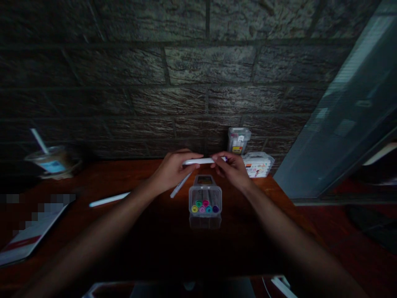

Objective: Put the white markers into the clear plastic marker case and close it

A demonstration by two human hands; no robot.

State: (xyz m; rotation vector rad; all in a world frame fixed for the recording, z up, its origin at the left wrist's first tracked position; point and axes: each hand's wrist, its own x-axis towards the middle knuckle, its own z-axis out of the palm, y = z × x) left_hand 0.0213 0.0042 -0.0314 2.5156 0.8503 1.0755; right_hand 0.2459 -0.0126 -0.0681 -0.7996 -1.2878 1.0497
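From afar I had the left hand [172, 169] and right hand [232, 169] pinching a marker [203, 161] near either end, seemingly to steady it.

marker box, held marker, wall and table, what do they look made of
Marker box: likely clear, glossy plastic; the markers inside show through and its edges catch light. Held marker: probably smooth white plastic, from its even barrel. Wall: rough stone or stone-look facing; ragged, jointed surface. Table: reddish-brown, perhaps varnished wood, given its faint sheen; too dim to settle.
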